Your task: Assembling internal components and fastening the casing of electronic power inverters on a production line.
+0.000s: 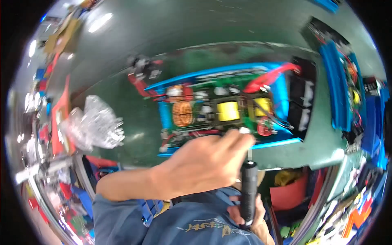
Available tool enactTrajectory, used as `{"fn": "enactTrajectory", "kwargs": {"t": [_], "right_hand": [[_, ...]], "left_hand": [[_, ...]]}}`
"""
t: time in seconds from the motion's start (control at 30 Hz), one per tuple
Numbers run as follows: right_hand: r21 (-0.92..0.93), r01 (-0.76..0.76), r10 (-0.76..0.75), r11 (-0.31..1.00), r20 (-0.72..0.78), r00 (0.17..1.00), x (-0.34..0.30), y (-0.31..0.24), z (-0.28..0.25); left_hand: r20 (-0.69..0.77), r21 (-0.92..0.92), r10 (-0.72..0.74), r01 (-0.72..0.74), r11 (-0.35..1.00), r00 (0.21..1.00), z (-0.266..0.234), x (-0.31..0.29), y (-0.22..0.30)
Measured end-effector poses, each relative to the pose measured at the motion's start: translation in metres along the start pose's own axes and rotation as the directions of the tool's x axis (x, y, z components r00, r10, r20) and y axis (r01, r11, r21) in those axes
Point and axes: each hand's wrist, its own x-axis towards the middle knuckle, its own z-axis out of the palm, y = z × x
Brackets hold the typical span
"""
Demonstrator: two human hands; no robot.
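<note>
Flanking the blue housing (281,93): crumpled clear bag (100,124), black panel (295,96).

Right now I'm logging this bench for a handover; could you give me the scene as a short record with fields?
Left hand: over the casing's near edge; grip blurred, unclear
Right hand: holds a black driver, shaft toward the casing
Casing contents: green circuit board, yellow parts
Left of casing: clear plastic
Right of casing: black panel, then a second blue casing
</note>
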Motion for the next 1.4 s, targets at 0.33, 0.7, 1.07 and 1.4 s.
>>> {"fn": "enactTrajectory", "kwargs": {"t": [0.33, 0.7, 1.07, 1.4], "right_hand": [[-0.550, 0.352, -0.519, 0.757, -0.179, 0.836, 0.002, 0.016, -0.034], [-0.712, 0.156, -0.459, 0.685, -0.255, 0.851, -0.001, 0.017, -0.019], [-0.817, 0.305, -0.552, 0.489, -0.019, 0.833, 0.002, -0.004, 0.009], [-0.800, 0.352, -0.587, 0.486, 0.000, 0.810, 0.010, 0.008, -0.001]], "left_hand": [[-0.367, -0.357, -0.725, 0.631, 0.689, 0.584, -0.009, -0.099, -0.003], [-0.362, -0.039, -0.806, 0.856, 0.516, 0.469, -0.001, -0.229, -0.085], [-0.285, -0.177, -0.901, 0.906, 0.385, 0.328, -0.019, -0.245, -0.138], [-0.183, -0.493, -0.726, 0.577, 0.651, 0.663, -0.012, -0.051, -0.012]]}}
